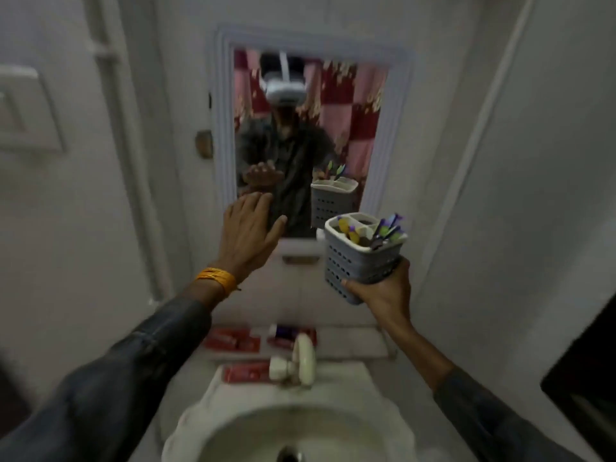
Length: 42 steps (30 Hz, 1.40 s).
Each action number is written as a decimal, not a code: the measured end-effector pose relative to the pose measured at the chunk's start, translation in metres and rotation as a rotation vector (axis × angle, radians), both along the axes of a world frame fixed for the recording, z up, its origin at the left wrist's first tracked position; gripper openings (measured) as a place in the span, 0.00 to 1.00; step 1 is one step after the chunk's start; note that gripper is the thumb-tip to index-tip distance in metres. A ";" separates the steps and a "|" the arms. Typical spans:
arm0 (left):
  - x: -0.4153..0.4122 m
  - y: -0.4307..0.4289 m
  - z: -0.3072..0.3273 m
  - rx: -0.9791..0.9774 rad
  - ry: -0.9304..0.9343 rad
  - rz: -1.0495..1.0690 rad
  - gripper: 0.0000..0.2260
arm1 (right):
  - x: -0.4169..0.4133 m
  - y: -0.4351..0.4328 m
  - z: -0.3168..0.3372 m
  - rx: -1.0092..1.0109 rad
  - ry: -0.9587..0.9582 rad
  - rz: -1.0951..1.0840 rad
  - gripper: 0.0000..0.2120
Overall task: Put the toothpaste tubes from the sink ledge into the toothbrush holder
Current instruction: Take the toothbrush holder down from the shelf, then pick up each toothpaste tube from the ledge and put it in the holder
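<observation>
Right hand [380, 295] grips the grey perforated plastic toothbrush holder [361, 258] by its base, lifted well above the white ceramic sink [233, 425]. Left hand [248, 235] spread flat, empty, also above it. Red toothpaste tubes [233, 340] lie on the ledge behind the sink's rear rim, one [246, 374] at the rim itself.

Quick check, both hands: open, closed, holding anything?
Left hand: open, fingers spread, holding nothing, raised in front of the mirror.
Right hand: closed around the base of the toothbrush holder.

The left hand [248, 233] is held up flat, with its fingers [256, 203] spread apart and nothing in it. The right hand [383, 291] is raised too, and its fingers are wrapped around the toothbrush holder [361, 258] from below.
</observation>
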<state>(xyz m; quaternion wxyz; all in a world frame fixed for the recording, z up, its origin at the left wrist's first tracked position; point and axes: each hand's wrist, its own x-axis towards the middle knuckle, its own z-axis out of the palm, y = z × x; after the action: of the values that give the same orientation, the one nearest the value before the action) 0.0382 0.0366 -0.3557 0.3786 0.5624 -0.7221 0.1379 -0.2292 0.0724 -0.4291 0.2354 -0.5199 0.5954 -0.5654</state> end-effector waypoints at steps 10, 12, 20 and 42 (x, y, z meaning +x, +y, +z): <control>0.027 0.047 -0.207 0.577 0.002 0.060 0.21 | 0.010 0.050 -0.221 0.339 -0.128 -0.119 0.66; 0.032 0.047 -0.228 0.634 -0.021 0.048 0.19 | 0.010 0.049 -0.237 0.388 -0.124 -0.146 0.62; 0.041 0.021 -0.304 0.874 -0.147 0.069 0.14 | 0.008 0.026 -0.284 0.339 -0.139 -0.095 0.59; 0.018 -0.037 -0.312 0.606 -0.171 -0.048 0.14 | 0.004 0.023 -0.295 0.226 -0.099 -0.022 0.64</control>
<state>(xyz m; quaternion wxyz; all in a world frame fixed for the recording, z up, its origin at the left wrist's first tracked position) 0.0561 -0.0002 -0.6678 0.1347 0.6186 -0.7727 -0.0459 -0.2253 0.0951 -0.7241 0.3152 -0.4552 0.6487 -0.5222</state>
